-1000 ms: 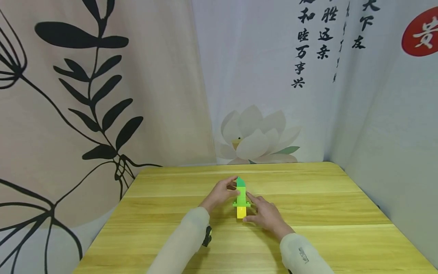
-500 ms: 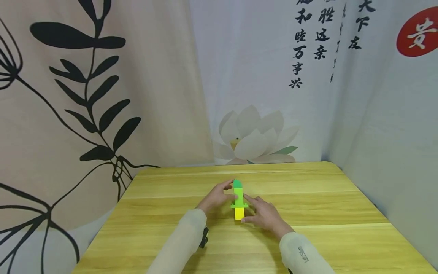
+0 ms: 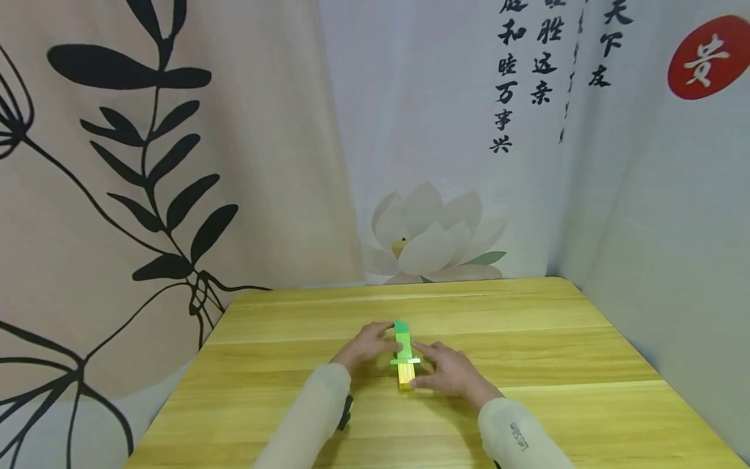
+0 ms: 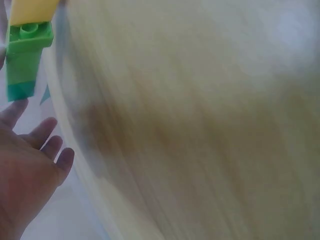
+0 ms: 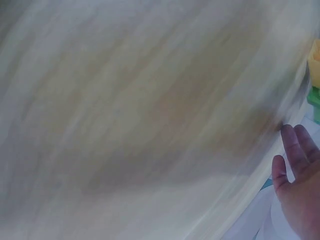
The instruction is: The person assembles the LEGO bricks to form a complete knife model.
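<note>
A slim sword-shaped build of toy bricks [image 3: 404, 355] is between both hands in the head view, with a yellow lower end, a green crosspiece, light green bricks and a darker green tip. My left hand [image 3: 366, 345] holds its upper part, index finger at the tip and thumb at the light green side. My right hand [image 3: 451, 370] has its thumb on the yellow end, with the index finger beside the green bricks. In the left wrist view, the other left fingers [image 4: 52, 147] extend away from the bricks. Only part of the yellow brick [image 5: 314, 62] shows in the right wrist view.
A wood-grain table [image 3: 556, 339] lies under the hands. Behind it hangs a pale curtain [image 3: 293, 163] with dark leaf prints, a lotus and black writing. Another pale cloth [image 3: 674, 228] flanks the right side.
The brick build has come slightly lower in the head view and tilted, its upper end leaning left. Both hands still touch it, and the left hand has lowered with it.
</note>
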`<state>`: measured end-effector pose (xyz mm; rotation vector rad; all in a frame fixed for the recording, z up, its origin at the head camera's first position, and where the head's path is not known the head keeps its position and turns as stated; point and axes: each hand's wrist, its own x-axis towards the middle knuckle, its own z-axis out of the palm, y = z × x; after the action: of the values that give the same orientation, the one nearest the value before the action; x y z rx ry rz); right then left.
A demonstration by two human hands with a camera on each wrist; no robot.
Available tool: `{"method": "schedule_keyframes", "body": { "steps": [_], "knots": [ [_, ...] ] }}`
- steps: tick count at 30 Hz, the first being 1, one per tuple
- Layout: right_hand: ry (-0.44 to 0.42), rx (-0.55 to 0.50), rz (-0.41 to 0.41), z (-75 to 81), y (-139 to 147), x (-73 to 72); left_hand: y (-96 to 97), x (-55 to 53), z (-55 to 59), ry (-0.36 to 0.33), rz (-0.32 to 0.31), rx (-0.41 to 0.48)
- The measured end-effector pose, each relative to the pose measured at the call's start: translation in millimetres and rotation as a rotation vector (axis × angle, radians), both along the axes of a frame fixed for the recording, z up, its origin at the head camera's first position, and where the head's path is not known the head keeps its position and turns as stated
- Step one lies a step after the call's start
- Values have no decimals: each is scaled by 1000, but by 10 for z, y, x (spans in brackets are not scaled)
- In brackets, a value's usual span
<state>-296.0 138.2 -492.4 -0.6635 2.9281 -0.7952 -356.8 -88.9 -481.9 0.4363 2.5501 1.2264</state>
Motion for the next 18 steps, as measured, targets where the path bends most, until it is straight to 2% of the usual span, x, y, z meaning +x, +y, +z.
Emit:
{"method": "schedule_keyframes", "body": {
  "steps": [6,18],
  "knots": [
    [-12,2,10,22,-35,18,-16,14,-58,14,-48,-113],
    [-53,-23,-45,-2,5,3,-17,13,-75,3,-43,-69]
  ]
}}
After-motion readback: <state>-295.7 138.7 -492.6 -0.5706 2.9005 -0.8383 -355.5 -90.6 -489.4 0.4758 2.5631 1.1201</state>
